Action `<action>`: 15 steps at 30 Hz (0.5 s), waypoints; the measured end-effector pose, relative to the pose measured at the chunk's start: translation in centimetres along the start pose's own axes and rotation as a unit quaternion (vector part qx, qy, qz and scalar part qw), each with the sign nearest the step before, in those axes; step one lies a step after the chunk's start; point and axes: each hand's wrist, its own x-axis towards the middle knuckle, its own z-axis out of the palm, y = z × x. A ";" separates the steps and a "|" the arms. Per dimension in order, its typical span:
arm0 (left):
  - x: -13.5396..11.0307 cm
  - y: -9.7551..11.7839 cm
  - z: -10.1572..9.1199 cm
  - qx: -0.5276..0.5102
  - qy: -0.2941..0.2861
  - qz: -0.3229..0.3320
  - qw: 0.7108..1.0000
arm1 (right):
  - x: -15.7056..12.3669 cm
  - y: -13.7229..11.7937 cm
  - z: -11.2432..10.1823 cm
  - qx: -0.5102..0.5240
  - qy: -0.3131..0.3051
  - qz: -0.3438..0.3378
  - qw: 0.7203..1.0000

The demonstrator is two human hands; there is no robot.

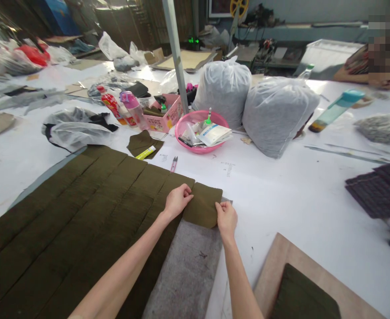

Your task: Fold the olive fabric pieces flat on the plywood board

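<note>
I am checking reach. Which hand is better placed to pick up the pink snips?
Probably left. The left hand grips the left edge of the olive piece, just below the pink snips; the right hand sits farther right.

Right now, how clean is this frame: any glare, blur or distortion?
Head view: left hand, right hand and the cloth piece they pinch are sharp; wide-angle bending tilts the pole; the table glares white on its far side; dark cloth at the right edge looks soft; a pixelated block covers the top right.
</note>
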 end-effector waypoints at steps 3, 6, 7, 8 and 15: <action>0.0 0.1 -0.1 0.016 -0.003 0.008 1.000 | 0.0 0.1 0.1 0.006 0.001 0.002 1.000; -0.3 0.4 -0.2 0.048 -0.009 0.023 0.999 | 0.0 0.1 0.1 0.007 0.001 0.002 1.000; -0.5 0.6 -0.2 0.067 -0.002 0.029 0.997 | 0.0 0.1 0.1 0.007 0.001 0.001 1.000; -0.7 0.8 -0.2 0.091 0.010 0.040 0.995 | 0.0 0.1 0.1 0.007 0.001 -0.001 1.000; -2.3 1.7 2.4 0.186 0.061 0.264 0.944 | -0.1 0.0 0.1 0.004 0.001 -0.003 1.000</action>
